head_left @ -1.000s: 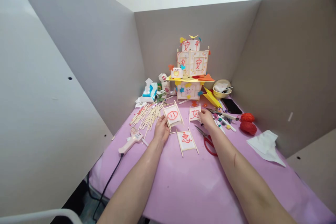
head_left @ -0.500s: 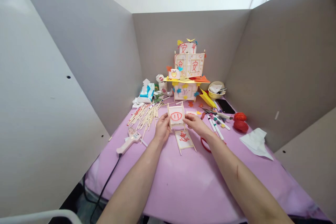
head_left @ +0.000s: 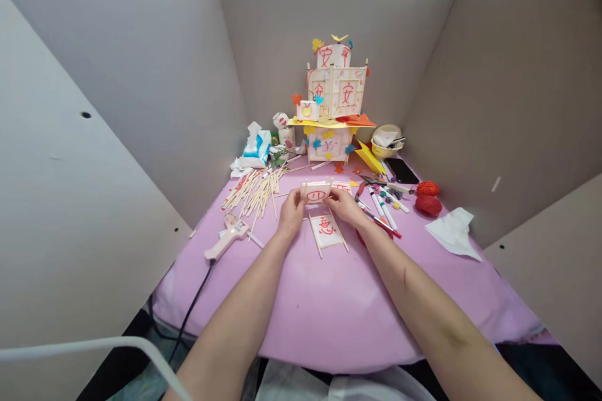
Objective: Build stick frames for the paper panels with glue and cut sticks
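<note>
A small white panel (head_left: pixel 316 193) framed with thin wooden sticks, bearing a red oval mark, is gripped between both hands. My left hand (head_left: pixel 292 213) pinches its left side and my right hand (head_left: pixel 343 205) its right side. The panel leans back, so its face looks foreshortened. Just below it, a similar stick-framed panel (head_left: pixel 326 232) with a red character lies flat on the table. Another red-marked panel (head_left: pixel 342 187) lies partly hidden behind my right hand. Beyond stands a tiered paper-and-stick lantern (head_left: pixel 329 144) with red characters and coloured paper cutouts.
Loose wooden sticks (head_left: pixel 258 194) and a corded glue gun (head_left: pixel 228 239) lie left. Tissues (head_left: pixel 257 147) stand behind them. On the right are markers (head_left: pixel 388 216), red yarn balls (head_left: pixel 427 205), a phone (head_left: pixel 402 170), a yellow bowl (head_left: pixel 388 143) and a crumpled white tissue (head_left: pixel 454 235). Grey partitions enclose the table.
The held panel has tipped back from nearly upright, its face now looking shorter, with both hands still on it. The camera view has tilted downward.
</note>
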